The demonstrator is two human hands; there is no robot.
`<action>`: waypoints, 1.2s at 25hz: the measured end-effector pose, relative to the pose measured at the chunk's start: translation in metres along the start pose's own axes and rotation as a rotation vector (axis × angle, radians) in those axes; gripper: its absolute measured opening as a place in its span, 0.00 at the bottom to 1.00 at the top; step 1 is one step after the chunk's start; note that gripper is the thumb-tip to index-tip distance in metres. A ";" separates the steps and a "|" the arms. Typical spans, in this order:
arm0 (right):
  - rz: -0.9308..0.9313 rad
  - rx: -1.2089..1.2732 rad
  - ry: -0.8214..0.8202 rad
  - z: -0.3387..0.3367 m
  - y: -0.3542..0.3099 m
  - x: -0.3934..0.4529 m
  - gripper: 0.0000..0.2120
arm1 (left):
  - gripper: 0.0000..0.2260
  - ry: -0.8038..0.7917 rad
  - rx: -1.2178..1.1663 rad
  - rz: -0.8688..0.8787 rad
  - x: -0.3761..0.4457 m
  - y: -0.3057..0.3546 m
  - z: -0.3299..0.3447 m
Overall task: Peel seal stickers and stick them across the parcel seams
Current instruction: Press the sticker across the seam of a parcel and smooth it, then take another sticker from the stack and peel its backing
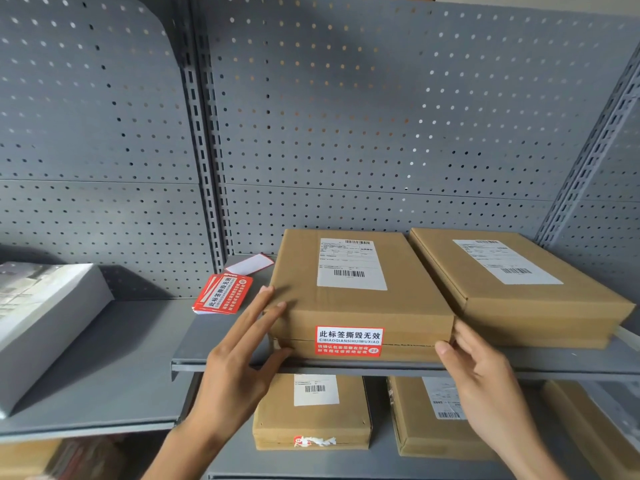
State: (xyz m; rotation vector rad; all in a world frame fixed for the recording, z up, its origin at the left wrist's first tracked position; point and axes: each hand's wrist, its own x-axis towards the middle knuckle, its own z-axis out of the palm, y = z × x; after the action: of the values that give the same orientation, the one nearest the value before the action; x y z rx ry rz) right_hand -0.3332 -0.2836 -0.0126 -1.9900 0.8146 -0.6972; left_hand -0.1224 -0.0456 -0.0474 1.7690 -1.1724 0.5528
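Left hand [242,344] flat, fingers straight against the parcel [360,299] left side; right hand [481,368] loosely spread, fingertips at its front right corner. Parcel on shelf [554,363], red sticker [349,341] across front seam. Stiff flat cardboard, probably light; hold by side edges. Sticker stack [223,294] just left.
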 end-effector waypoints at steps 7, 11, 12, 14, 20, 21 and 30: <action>0.012 0.142 0.045 -0.007 -0.007 -0.004 0.25 | 0.21 0.081 0.021 -0.126 0.015 -0.014 -0.027; -0.066 0.140 0.102 -0.017 -0.015 -0.006 0.21 | 0.16 0.019 0.430 -0.337 0.055 -0.058 -0.052; -0.086 0.143 0.110 -0.019 -0.019 -0.003 0.21 | 0.18 -0.075 0.533 -0.378 0.061 -0.063 -0.049; -0.129 0.169 0.114 -0.021 -0.025 0.002 0.20 | 0.25 -0.254 0.662 -0.438 0.062 -0.069 -0.038; -0.190 0.225 0.090 -0.022 -0.038 0.011 0.16 | 0.24 -0.294 0.759 -0.338 0.051 -0.077 -0.031; -0.200 0.228 0.093 -0.023 -0.041 0.012 0.16 | 0.21 -0.277 0.766 -0.314 0.051 -0.077 -0.030; -0.319 0.213 0.075 -0.021 -0.070 0.021 0.13 | 0.18 -0.001 0.741 -0.069 0.052 -0.078 -0.035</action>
State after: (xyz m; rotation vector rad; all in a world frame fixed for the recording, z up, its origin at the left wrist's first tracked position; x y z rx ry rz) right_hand -0.3157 -0.2804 0.0614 -1.9252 0.4458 -1.0040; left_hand -0.0262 -0.0294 -0.0259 2.4105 -0.9583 1.0363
